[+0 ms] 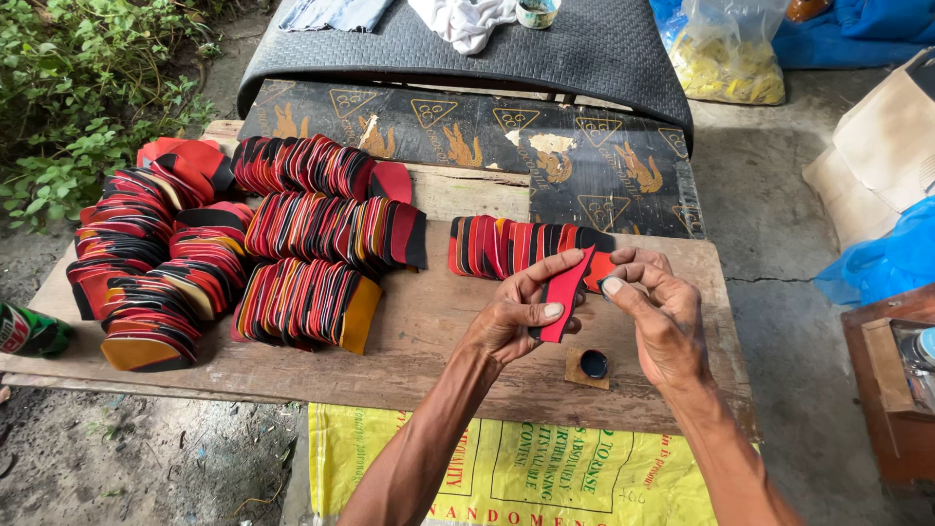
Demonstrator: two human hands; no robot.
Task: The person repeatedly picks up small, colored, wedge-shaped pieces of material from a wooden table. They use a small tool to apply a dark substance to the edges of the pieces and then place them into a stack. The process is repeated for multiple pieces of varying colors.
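Sack: we see a yellow sack under our wrists.
Left hand: our left hand pinches the red sole piece upright.
Right hand: our right hand curls, fingertip on its edge.
Ink cap: black ink cap just below, between hands.
Row: red-black sole row just beyond; sole stacks far left.

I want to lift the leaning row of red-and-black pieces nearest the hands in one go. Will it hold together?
Probably not. The row is many thin flat pieces leaning overlapped, apparently unbound, so it would likely fan apart. The red piece pinched edge-up between the left hand and right hand holds its shape, suggesting each is light and fairly stiff.
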